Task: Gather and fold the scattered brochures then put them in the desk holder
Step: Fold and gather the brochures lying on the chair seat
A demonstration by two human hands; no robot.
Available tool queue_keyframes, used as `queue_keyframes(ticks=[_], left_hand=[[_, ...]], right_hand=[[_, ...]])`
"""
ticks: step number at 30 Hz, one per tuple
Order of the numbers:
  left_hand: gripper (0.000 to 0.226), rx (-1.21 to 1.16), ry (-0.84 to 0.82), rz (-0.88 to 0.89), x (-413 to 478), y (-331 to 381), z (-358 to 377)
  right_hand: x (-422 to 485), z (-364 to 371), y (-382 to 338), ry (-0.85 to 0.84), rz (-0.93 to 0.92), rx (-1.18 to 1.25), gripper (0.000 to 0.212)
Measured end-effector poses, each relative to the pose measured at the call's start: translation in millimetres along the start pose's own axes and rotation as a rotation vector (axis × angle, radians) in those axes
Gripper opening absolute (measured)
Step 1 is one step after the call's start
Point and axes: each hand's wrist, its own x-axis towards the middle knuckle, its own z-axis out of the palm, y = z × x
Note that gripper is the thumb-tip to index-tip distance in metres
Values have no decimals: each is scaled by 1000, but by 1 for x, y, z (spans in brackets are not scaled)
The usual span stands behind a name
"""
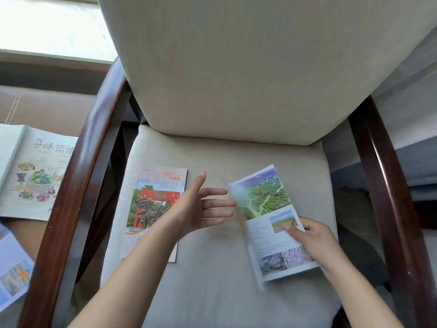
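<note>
Right hand point(314, 235) grips field-photo brochure point(267, 209); book point(35, 171) reads 寻味

"寻味宿" on the left booklet point(35, 171)

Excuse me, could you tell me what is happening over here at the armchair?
A person is gathering brochures on the beige seat cushion of a dark wooden armchair. Their right hand grips a brochure with green field photos, while the open left hand reaches toward it. A red-gate brochure lies flat on the seat.
</note>
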Motion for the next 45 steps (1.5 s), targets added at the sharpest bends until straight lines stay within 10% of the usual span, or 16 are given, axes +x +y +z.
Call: queue_keyframes(ticks=[3, 7, 11, 17, 21, 27, 32, 36, 40, 45], left_hand=[[60, 166, 16, 142, -1, -9, 29], [46, 970, 292, 547, 11, -62, 44], [79, 683, 470, 531, 11, -87, 39], [72, 608, 636, 736, -18, -78, 3], [43, 349, 924, 568, -40, -65, -53], [28, 651, 1227, 411, -34, -78, -97], [56, 460, 1122, 412, -19, -73, -103], [10, 312, 793, 477, -22, -68, -92], [7, 231, 479, 673, -43, -57, -57], [28, 394, 350, 937, -53, -41, 5]], right_hand=[[-7, 20, -3, -76, 75, 205, 11], [-15, 57, -1, -108, 198, 608, 28], [-17, 85, 9, -4, 346, 733, 40], [-31, 141, -1, 80, -15, 180, 9], [-34, 195, -22, 4, -112, -61, 14], [-20, 245, -30, 171, -149, -546, 29], [-14, 262, -21, 260, -50, -249, 58], [-6, 250, -17, 351, 34, -134, 37], [-11, 199, -37, 178, -224, 263, 40], [-23, 128, -73, 257, -551, 135, 50]])
